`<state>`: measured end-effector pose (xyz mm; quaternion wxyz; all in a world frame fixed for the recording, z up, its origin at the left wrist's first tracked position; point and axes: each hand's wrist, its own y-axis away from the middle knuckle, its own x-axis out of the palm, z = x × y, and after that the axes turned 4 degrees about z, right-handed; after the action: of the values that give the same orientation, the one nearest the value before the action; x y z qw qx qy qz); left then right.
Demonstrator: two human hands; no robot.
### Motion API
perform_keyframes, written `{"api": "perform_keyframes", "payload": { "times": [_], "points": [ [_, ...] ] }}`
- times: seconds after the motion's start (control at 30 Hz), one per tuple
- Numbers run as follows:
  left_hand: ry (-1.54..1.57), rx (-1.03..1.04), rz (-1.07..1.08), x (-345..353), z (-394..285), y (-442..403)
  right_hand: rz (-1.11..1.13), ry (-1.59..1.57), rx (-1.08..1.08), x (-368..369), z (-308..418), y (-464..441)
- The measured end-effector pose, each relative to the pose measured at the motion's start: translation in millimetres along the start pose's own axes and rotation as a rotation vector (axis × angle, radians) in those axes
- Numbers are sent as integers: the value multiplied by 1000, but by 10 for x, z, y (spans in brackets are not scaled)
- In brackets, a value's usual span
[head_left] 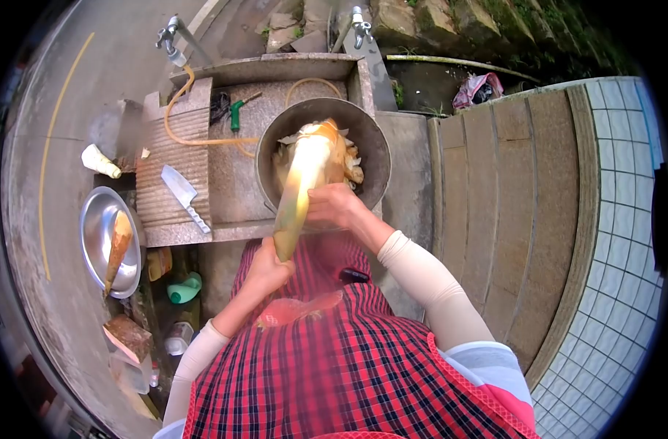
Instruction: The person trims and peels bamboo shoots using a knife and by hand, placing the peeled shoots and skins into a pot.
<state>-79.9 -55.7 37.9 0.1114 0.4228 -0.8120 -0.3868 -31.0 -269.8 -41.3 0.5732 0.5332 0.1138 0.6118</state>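
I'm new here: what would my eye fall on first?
Probably the brightly lit long shoot slanting over the big round pot, the left fingers gripping its near end and the right fingers at its side. Next, the broad knife lying on the ridged board left of the pot. Further left, a brown tapered shoot rests in a shiny metal bowl.
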Motion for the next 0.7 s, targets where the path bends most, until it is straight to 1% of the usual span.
{"api": "perform_keyframes", "payload": {
  "times": [0.07, 0.2, 0.37, 0.47, 0.6, 0.7],
  "points": [
    [-23, -32, 11, 12, -44, -2, 6, -8, -19, -27, -2, -36],
    [-42, 27, -16, 79, 58, -47, 4, -32, 0, -49, 12, -83],
    [-160, 58, -29, 156, 136, -106, -18, 88, 7, -94, 4, -176],
    [-114, 36, -21, 176, 0, -65, -2, 127, 38, -134, 16, -212],
    [-281, 84, -68, 283, 233, -149, -16, 177, 73, -52, 49, -153],
    [-319, 87, -64, 267, 312, -172, -103, 363, -11, 37, 105, -88]
  ]
}}
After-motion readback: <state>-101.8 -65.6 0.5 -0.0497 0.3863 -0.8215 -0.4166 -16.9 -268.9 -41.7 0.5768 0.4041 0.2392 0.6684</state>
